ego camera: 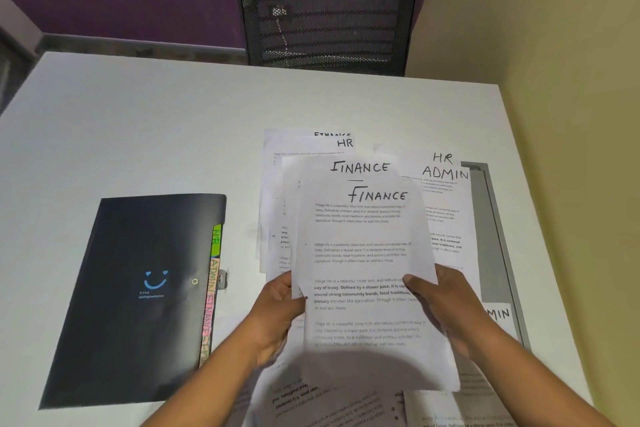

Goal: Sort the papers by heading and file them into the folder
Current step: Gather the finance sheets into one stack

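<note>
- I see a white desk [173,135] from above; two bare hands in the lower middle of the frame lift a small sheaf of printed sheets.
- My left hand [277,314] pinches the sheaf's left edge; its fingers are curled behind the paper, thumb in front.
- My right hand [446,302] holds the right edge the same way; the thumb presses the top sheet, the fingers are hidden behind it; neither hand is free.
- The held sheets, the FINANCE papers [367,253], stand upright in the frame with their long axis running top to bottom; two handwritten FINANCE headings show, one peeking above the other.
- Beneath and behind them lies the loose pile [446,204] on the desk, centre right; the headings HR and ADMIN are readable there, so I judge the sorting only partly done.
- The black folder [138,288] lies closed at lower left, well apart from the sheaf and just left of my left hand; its long axis runs roughly parallel to the held sheets.
- Coloured index tabs [212,288] line the folder's right edge, facing the hands; I read HR, ADMIN and FINANCE on them, top to bottom.
- I judge the coming move runs leftward; the left hand is nearer the folder, and the FINANCE tab sits almost level with it.
</note>
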Tool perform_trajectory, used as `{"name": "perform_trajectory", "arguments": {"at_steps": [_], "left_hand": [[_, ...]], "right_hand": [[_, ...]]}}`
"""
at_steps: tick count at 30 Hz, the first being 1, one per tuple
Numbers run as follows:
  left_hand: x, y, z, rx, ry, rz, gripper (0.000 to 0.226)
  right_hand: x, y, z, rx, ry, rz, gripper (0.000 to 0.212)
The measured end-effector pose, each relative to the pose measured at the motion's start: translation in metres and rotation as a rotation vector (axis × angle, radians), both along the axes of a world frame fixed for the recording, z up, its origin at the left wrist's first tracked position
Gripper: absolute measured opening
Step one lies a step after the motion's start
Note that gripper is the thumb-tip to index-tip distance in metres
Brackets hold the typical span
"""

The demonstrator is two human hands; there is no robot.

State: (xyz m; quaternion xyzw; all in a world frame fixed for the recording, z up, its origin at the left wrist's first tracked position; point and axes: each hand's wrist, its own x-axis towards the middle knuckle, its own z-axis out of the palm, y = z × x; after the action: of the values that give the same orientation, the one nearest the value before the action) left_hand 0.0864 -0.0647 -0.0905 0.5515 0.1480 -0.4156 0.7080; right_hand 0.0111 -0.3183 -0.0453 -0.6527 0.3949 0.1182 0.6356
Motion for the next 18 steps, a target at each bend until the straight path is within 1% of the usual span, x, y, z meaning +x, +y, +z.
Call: {"name": "perform_trajectory", "arguments": {"at_steps": [3,5,6,7,9,10,12,13,16,18], "left_hand": [[0.006,-0.002,0.006,-0.034,-0.019,-0.049,0.047],[0.012,-0.004,0.006,0.004,-0.06,-0.039,0.043],[0.015,-0.006,0.004,0.083,-0.099,0.004,0.039],[0.018,-0.008,0.002,0.202,-0.144,0.079,0.032],[0.027,-0.011,0.0,0.475,-0.242,0.281,0.021],[0.033,-0.014,0.002,0.604,-0.303,0.342,0.018],[0.044,-0.022,0.011,0.817,-0.395,0.324,0.013],[0.05,-0.027,0.012,0.879,-0.404,0.277,0.016],[0.064,-0.043,0.005,0.998,-0.401,0.077,0.045],[0.068,-0.054,-0.001,1.086,-0.417,0.008,0.057]], "right_hand": [[0.006,-0.003,0.0,-0.01,-0.038,0.042,0.023],[0.009,-0.006,-0.002,-0.002,-0.058,0.035,0.024],[0.011,-0.008,-0.003,0.001,-0.063,0.015,0.025],[0.013,-0.01,-0.003,0.005,-0.063,-0.014,0.026],[0.017,-0.016,-0.003,0.022,-0.058,-0.08,0.028],[0.019,-0.02,-0.002,0.027,-0.049,-0.121,0.029],[0.022,-0.029,-0.001,0.032,-0.026,-0.223,0.032],[0.021,-0.033,-0.001,0.033,-0.024,-0.275,0.031],[0.018,-0.04,-0.002,0.021,-0.031,-0.398,0.027],[0.013,-0.04,0.0,0.027,-0.034,-0.455,0.029]]}}
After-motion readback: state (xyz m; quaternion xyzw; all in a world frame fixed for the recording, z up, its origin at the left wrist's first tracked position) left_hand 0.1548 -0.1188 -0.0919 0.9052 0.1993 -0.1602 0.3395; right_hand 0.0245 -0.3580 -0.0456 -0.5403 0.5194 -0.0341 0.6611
